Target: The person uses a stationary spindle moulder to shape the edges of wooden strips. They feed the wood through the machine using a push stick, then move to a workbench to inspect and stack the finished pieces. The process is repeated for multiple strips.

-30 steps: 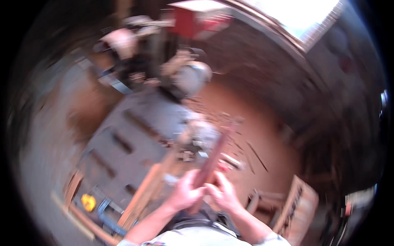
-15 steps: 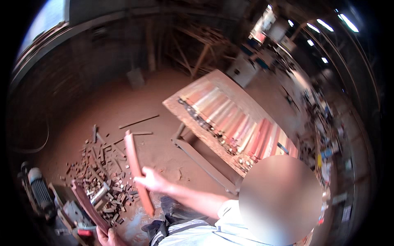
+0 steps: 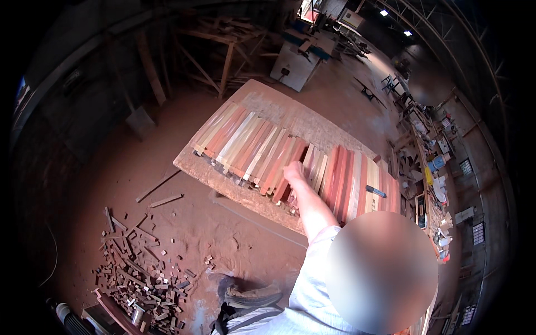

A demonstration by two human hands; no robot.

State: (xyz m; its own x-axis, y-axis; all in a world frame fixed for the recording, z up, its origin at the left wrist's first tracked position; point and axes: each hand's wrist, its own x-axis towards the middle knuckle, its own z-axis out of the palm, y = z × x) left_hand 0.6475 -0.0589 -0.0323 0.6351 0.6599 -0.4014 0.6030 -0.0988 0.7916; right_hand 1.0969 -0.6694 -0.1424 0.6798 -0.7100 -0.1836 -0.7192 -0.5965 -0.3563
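My right hand [image 3: 293, 172] reaches onto the table, its fingers closed on a reddish wooden strip [image 3: 281, 191] in a row of strips. Next to the hand, a dark gap parts this strip from its neighbours. Side by side lie pale, pink and red-brown wooden strips [image 3: 237, 139], their near ends uneven. A dark marker [image 3: 376, 191] rests across strips on the right. My left hand is outside the picture. At the lower left edge a reddish-brown length of wood [image 3: 114, 312] slants up; its lower end is cut off from view.
The strips lie on a worn board tabletop [image 3: 187, 159]. Wood offcuts [image 3: 139, 268] are heaped on the dusty floor, near a motor [image 3: 72, 321]. A shovel [image 3: 139, 120] leans at the wall. A cluttered bench [image 3: 427, 184] runs along the right. A blurred patch covers the lower right.
My right hand has moved from above the floor to the row of strips, bringing a reddish strip. My left hand has dropped out of sight. The view has shifted.
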